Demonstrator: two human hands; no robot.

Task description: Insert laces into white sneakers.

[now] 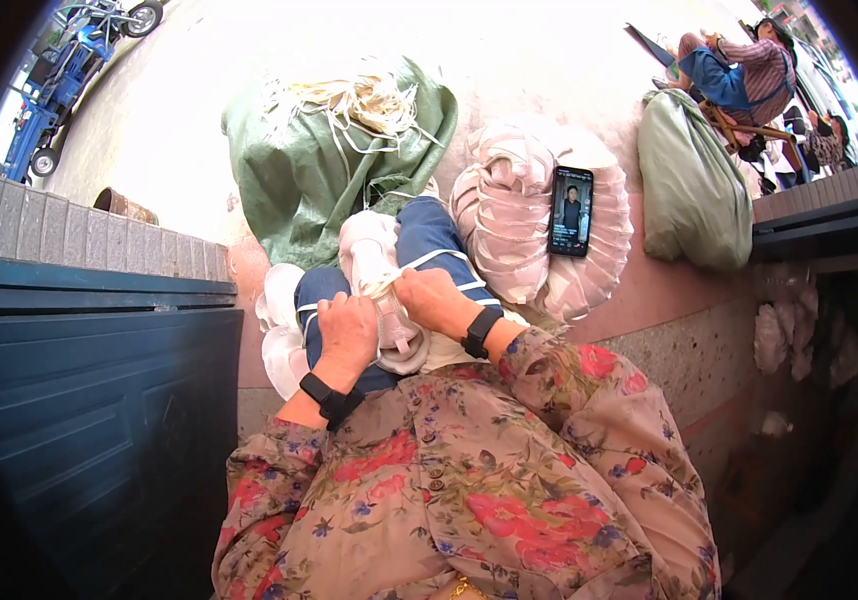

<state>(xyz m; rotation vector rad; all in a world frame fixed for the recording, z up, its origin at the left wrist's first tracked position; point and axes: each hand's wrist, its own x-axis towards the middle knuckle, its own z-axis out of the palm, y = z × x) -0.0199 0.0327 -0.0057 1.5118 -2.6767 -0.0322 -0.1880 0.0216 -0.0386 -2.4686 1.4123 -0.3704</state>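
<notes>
A pale pink and white shoe (365, 243) lies along my lap between my thighs, its toe pointing away from me. My right hand (436, 303) is closed in a pinch over its lacing, with a cream shoelace (381, 288) at the fingertips. At the shoe's left side my left hand (346, 328) is closed, knuckles up; whatever its fingers hold is hidden. White laces (446, 257) lie across the thighs of my blue trousers. Straight ahead, a bunch of loose cream laces (369, 103) rests on a green woven sack (294, 170).
Nested stacks of pale pink shoe parts (509, 215) stand right of my knees, with a lit phone (571, 212) on them. More pale pieces (284, 350) sit by my left leg. Further right are a full green sack (691, 185) and a seated person (749, 75). A blue door panel (99, 400) flanks my left.
</notes>
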